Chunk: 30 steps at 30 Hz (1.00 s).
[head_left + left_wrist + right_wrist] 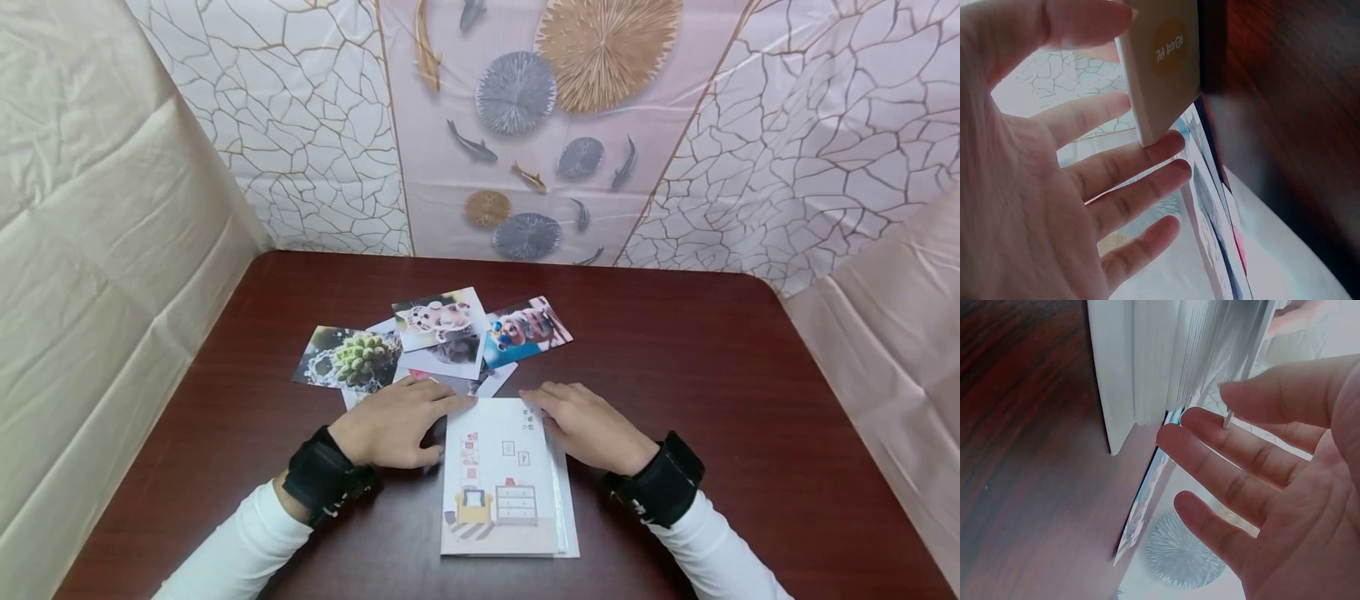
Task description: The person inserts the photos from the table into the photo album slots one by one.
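Observation:
A white photo album (pixel 491 467) with a printed drawing of furniture on its cover lies closed on the table in front of me. My left hand (pixel 397 421) is at its top left corner, thumb on the cover edge and other fingers nearly straight beside the spine (pixel 1169 75). At the top right corner, my right hand (pixel 592 425) pinches the cover's edge between thumb and fingers. Stacked clear sleeves (pixel 1185 356) show along the album's side in the right wrist view.
Behind the album lie several loose photo prints, overlapping: a succulent picture (pixel 360 358), a kitten picture (pixel 438 317) and a blue-and-pink animal picture (pixel 525 331). The dark wooden table (pixel 675 333) meets a patterned curtain (pixel 517 167) at the back.

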Motion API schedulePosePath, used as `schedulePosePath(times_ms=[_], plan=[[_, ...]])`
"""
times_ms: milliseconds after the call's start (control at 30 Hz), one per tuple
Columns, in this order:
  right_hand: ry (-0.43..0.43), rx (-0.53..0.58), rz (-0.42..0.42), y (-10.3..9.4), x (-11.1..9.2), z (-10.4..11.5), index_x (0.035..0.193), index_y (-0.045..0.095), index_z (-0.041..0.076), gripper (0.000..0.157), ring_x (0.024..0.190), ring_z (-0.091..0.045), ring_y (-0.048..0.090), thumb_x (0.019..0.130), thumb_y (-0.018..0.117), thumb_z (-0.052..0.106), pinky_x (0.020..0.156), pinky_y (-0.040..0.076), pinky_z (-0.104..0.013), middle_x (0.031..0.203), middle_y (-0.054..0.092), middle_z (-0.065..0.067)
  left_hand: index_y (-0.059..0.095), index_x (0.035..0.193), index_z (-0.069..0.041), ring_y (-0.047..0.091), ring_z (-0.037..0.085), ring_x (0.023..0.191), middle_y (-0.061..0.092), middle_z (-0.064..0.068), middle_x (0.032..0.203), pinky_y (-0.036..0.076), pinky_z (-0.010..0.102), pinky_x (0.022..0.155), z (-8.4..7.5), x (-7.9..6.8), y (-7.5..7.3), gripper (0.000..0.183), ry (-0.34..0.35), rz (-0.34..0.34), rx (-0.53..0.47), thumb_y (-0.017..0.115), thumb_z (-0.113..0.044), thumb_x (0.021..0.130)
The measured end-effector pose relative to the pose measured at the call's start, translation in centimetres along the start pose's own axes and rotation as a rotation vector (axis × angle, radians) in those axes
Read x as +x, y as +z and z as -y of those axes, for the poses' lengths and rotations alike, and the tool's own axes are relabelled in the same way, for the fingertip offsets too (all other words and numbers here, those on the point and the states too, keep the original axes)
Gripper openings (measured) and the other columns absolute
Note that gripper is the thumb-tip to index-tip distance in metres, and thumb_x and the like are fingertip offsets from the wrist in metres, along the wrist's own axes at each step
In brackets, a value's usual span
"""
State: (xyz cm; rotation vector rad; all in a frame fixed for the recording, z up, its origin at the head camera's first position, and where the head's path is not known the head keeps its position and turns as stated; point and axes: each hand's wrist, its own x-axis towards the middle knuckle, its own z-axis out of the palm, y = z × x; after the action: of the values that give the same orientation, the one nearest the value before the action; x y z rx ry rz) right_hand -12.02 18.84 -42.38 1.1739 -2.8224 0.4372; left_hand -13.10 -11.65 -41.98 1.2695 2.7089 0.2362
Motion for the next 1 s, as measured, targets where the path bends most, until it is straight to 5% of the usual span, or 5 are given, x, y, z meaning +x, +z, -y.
schedulePosePath(times_ms=[633,1000], plan=[[0.046,0.012,0.004,-1.4,-0.3,-0.2,0.126,0.062,0.007,0.039,0.084,-0.004,0.055,0.087,0.065,0.006,0.071,0.05,-0.026,0.099,0.063,0.001,0.033,0.151,-0.026,0.05,0.014,0.115,0.056,0.0,0.128,0.034,0.042,0.106,-0.9,0.4,0.6,0.072,-0.016,0.005,0.027,0.054,-0.049,0.086],[0.075,0.067,-0.019,-2.1,-0.2,0.3,0.136,0.054,0.008,0.041,0.113,-0.012,0.057,0.096,0.055,0.012,0.089,0.05,-0.035,0.125,0.063,-0.005,0.02,0.155,-0.024,0.05,0.015,0.112,0.056,0.001,0.126,0.036,0.038,0.1,-1.5,0.5,1.0,0.082,0.012,-0.042,0.02,0.054,-0.05,0.085]])
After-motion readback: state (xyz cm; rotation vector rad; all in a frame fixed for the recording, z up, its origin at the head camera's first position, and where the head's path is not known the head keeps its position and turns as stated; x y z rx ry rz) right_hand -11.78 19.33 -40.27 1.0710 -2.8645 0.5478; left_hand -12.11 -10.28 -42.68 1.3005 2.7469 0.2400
